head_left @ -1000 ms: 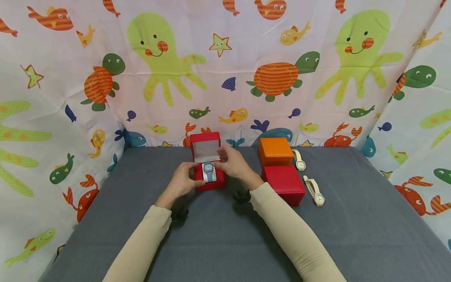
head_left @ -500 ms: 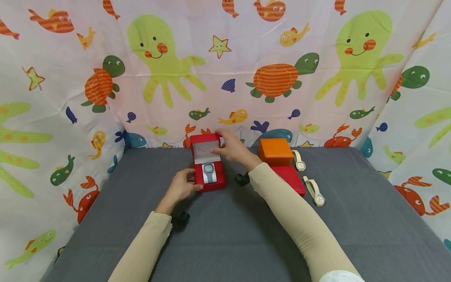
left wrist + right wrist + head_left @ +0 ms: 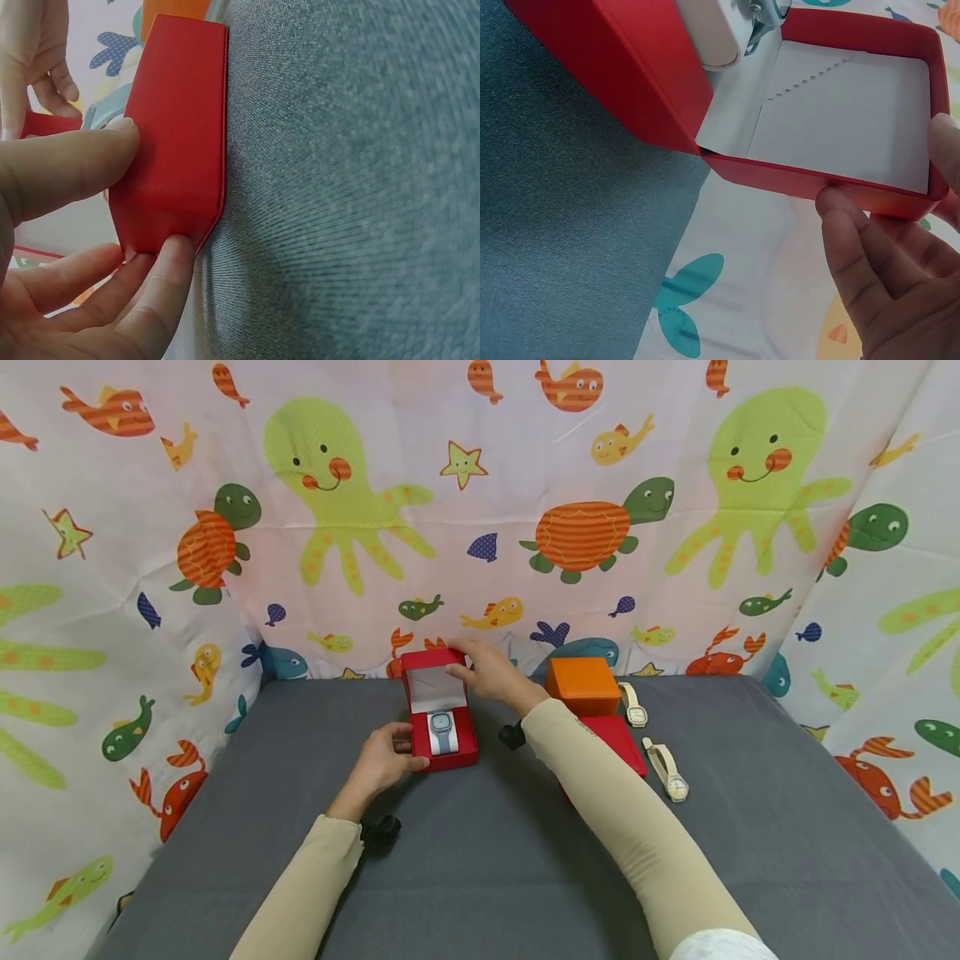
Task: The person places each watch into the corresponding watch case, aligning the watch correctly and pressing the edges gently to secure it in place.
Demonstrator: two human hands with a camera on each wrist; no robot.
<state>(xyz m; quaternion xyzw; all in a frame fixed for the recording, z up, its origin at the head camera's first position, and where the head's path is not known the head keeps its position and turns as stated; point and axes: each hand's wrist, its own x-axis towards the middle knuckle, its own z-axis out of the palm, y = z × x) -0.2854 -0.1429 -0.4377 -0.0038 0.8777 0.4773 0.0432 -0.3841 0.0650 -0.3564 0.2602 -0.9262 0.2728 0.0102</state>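
A red watch box (image 3: 467,737) stands with its lid (image 3: 437,687) raised at the far middle of the table. Inside it, a watch with a blue-grey strap (image 3: 442,724) wraps a white cushion. My left hand (image 3: 381,762) holds the base at its near left corner; in the left wrist view, the thumb (image 3: 90,157) lies over the front edge and fingertips press the side wall. My right hand (image 3: 491,675) holds the lid's upper right corner. In the right wrist view, fingers (image 3: 847,232) touch the lid's side wall and the thumb (image 3: 946,146) is at its top edge.
To the right stand an orange box (image 3: 583,685) and a closed red box (image 3: 618,739), the latter partly hidden by my right sleeve. Beside them lie two pale-strapped watches, one farther back (image 3: 634,706) and one nearer (image 3: 667,771). A sea-animal printed curtain (image 3: 495,468) rises behind.
My right hand has left the watch and moved up to the lid's corner. My left hand has drawn back from the cushion's edge and keeps hold of the base's left side.
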